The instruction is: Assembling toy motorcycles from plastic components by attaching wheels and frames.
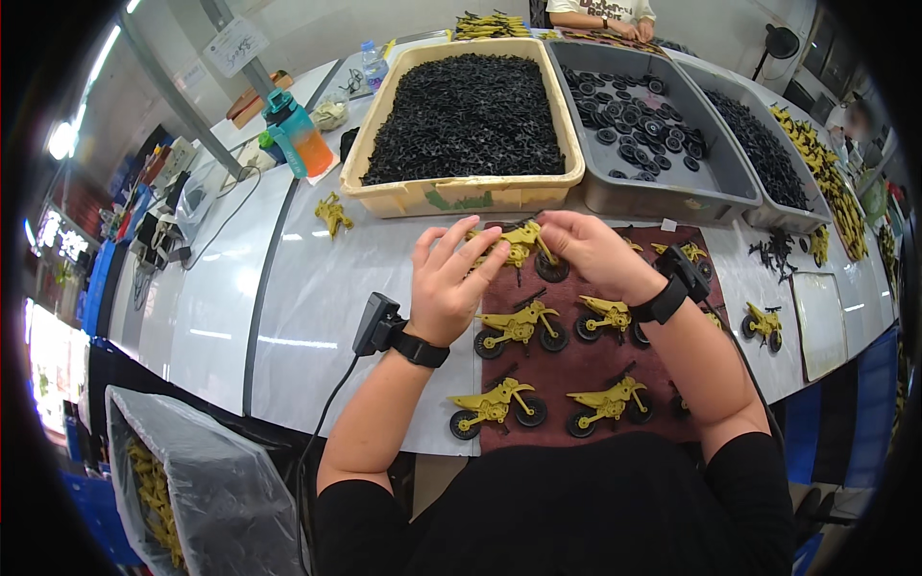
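A yellow toy motorcycle (521, 242) with a black wheel is between my hands, at the far edge of the dark red mat (576, 374). My left hand (449, 278) grips its rear end with the fingertips, the other fingers fanned out. My right hand (603, 252) is closed in a pinch at its front end, by the handlebar; what lies inside the pinch is hidden. Nearer to me stand more yellow toy motorcycles with black wheels and handlebars, among them one motorcycle (519, 326) below my hands and another motorcycle (610, 403) closer in.
Beyond the mat, a cream bin (461, 197) holds small black parts. Beside it a grey bin (663, 197) contains black wheels, and another grey bin (802, 219) black pieces. A yellow toy body (332, 214) and a bottle (300, 139) are left. A co-worker's hand (645, 31) shows behind.
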`<action>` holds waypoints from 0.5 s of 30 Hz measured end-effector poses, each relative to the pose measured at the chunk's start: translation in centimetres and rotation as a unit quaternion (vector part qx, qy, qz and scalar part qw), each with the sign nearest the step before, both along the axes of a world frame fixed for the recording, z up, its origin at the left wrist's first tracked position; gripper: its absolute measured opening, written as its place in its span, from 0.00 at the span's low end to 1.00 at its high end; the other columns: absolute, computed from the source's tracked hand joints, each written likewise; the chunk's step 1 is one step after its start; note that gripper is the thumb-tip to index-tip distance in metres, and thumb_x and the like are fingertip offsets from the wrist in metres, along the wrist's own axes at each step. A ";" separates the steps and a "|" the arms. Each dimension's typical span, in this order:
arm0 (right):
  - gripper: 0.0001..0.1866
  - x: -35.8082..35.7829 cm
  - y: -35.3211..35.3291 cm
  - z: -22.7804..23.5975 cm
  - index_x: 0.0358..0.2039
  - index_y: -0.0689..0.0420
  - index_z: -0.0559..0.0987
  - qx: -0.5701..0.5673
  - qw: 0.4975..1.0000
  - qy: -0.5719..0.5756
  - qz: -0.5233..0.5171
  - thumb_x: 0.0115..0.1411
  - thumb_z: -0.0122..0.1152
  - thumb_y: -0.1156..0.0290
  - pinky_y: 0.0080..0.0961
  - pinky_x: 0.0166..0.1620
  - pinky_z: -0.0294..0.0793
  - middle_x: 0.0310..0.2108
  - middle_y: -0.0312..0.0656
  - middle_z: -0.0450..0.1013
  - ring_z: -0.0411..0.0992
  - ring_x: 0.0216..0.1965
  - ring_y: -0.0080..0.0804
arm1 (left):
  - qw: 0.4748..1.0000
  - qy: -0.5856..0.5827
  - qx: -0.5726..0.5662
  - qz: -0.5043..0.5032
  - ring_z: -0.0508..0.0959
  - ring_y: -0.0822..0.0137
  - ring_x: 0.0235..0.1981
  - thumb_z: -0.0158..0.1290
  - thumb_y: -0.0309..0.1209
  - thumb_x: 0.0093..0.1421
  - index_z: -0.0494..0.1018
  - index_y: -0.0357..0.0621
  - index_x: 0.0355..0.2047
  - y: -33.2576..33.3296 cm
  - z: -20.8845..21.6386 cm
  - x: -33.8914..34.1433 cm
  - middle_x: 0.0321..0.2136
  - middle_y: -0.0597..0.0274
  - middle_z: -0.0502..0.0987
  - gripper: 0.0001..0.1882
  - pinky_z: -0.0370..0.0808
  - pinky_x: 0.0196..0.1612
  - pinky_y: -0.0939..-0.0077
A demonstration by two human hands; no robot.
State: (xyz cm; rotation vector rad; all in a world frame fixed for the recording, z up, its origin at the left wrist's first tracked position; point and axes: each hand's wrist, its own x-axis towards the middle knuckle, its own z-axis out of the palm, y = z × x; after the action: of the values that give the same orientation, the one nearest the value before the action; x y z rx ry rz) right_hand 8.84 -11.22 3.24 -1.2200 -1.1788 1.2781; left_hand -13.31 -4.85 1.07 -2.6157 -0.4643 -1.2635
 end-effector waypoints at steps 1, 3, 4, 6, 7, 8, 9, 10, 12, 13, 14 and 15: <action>0.23 -0.1 0.0 0.0 0.53 0.68 0.69 0.003 0.998 0.011 0.063 0.62 0.59 0.68 0.21 0.45 0.73 0.46 0.43 0.73 0.72 0.43 0.23 | 1.000 0.005 0.021 -0.017 0.72 0.56 0.52 0.61 0.31 0.48 0.76 0.45 0.46 0.0 0.1 0.0 0.50 0.60 0.74 0.22 0.62 0.53 0.57; 0.19 -0.5 -0.3 0.2 0.49 0.68 0.72 0.008 1.000 -0.007 0.025 0.61 0.60 0.72 0.21 0.43 0.74 0.41 0.41 0.75 0.72 0.42 0.22 | 0.999 -0.008 -0.031 -0.014 0.70 0.54 0.54 0.63 0.35 0.47 0.74 0.44 0.50 -0.5 1.0 0.6 0.52 0.56 0.71 0.28 0.63 0.55 0.58; 0.17 -0.4 -0.3 0.1 0.48 0.69 0.73 0.046 0.999 -0.015 -0.012 0.59 0.61 0.75 0.20 0.43 0.74 0.40 0.41 0.76 0.72 0.41 0.21 | 0.996 -0.021 -0.083 -0.009 0.69 0.52 0.56 0.65 0.39 0.45 0.71 0.43 0.54 -0.8 1.3 0.9 0.55 0.52 0.68 0.34 0.64 0.57 0.58; 0.16 -0.7 -0.5 0.3 0.46 0.69 0.73 0.084 0.995 -0.022 -0.047 0.58 0.62 0.78 0.19 0.43 0.74 0.39 0.40 0.76 0.73 0.41 0.21 | 0.950 -0.111 -0.280 -0.086 0.66 0.53 0.58 0.65 0.42 0.45 0.67 0.41 0.57 -1.1 0.4 1.2 0.58 0.49 0.64 0.39 0.63 0.59 0.59; 0.16 -1.0 -0.7 0.8 0.45 0.68 0.74 0.088 0.995 -0.021 -0.048 0.56 0.62 0.80 0.19 0.42 0.74 0.38 0.40 0.76 0.73 0.40 0.21 | 0.851 -0.197 -0.462 -0.155 0.64 0.54 0.60 0.65 0.45 0.45 0.62 0.39 0.60 -1.2 -0.1 1.2 0.60 0.46 0.60 0.44 0.63 0.60 0.60; 0.15 -1.2 -0.8 1.1 0.44 0.67 0.74 0.092 0.994 -0.019 -0.048 0.55 0.62 0.82 0.18 0.42 0.74 0.37 0.40 0.76 0.74 0.39 0.21 | 0.792 -0.244 -0.518 -0.209 0.68 0.60 0.56 0.62 0.40 0.53 0.62 0.34 0.59 -1.1 -0.5 1.3 0.55 0.46 0.67 0.38 0.67 0.58 0.66; 0.15 -1.3 -0.9 1.0 0.44 0.67 0.74 0.091 0.994 -0.019 -0.048 0.55 0.62 0.82 0.18 0.42 0.74 0.37 0.40 0.76 0.74 0.39 0.21 | 0.792 -0.244 -0.519 -0.209 0.68 0.60 0.56 0.62 0.40 0.53 0.62 0.34 0.59 -1.0 -0.5 1.1 0.55 0.46 0.67 0.38 0.67 0.58 0.66; 0.16 -1.4 -1.1 0.9 0.45 0.66 0.75 0.106 0.992 -0.047 -0.044 0.55 0.62 0.82 0.18 0.42 0.74 0.37 0.40 0.76 0.74 0.38 0.21 | 0.754 -0.218 -0.586 -0.202 0.71 0.62 0.53 0.60 0.36 0.56 0.64 0.33 0.57 -0.8 -0.4 0.8 0.52 0.48 0.70 0.32 0.69 0.56 0.69; 0.16 -1.4 -1.2 0.7 0.45 0.65 0.75 0.121 0.989 -0.076 -0.041 0.54 0.62 0.82 0.18 0.42 0.74 0.37 0.39 0.76 0.75 0.37 0.21 | 0.725 -0.211 -0.622 -0.207 0.76 0.69 0.45 0.55 0.26 0.61 0.69 0.32 0.50 -1.3 0.4 0.8 0.43 0.55 0.78 0.18 0.73 0.50 0.77; 0.17 -1.4 -1.2 0.6 0.46 0.64 0.75 0.127 0.990 -0.052 -0.034 0.54 0.62 0.82 0.18 0.42 0.74 0.37 0.39 0.77 0.75 0.37 0.21 | 0.725 -0.211 -0.623 -0.207 0.76 0.69 0.45 0.55 0.26 0.61 0.69 0.32 0.50 -1.4 0.5 0.8 0.43 0.55 0.78 0.18 0.73 0.50 0.77; 0.19 -1.3 -1.3 0.5 0.48 0.63 0.74 0.133 0.990 -0.028 -0.026 0.55 0.62 0.82 0.19 0.41 0.74 0.36 0.39 0.77 0.75 0.37 0.21 | 0.736 -0.211 -0.610 -0.204 0.76 0.69 0.44 0.55 0.26 0.61 0.70 0.32 0.49 -1.5 0.5 0.7 0.42 0.55 0.78 0.17 0.73 0.49 0.78; 0.19 -1.4 -1.4 0.6 0.48 0.63 0.74 0.133 0.990 -0.028 -0.027 0.55 0.62 0.82 0.19 0.41 0.74 0.36 0.39 0.77 0.75 0.37 0.21 | 0.748 -0.212 -0.596 -0.200 0.76 0.70 0.43 0.56 0.26 0.61 0.71 0.32 0.48 -1.6 0.6 0.6 0.42 0.55 0.78 0.17 0.72 0.48 0.78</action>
State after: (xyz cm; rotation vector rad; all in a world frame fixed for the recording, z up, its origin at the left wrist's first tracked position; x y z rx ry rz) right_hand 7.43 -12.59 3.88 -1.0887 -1.3016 1.0149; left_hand -12.72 -6.50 1.65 -3.5173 -1.1493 -2.3037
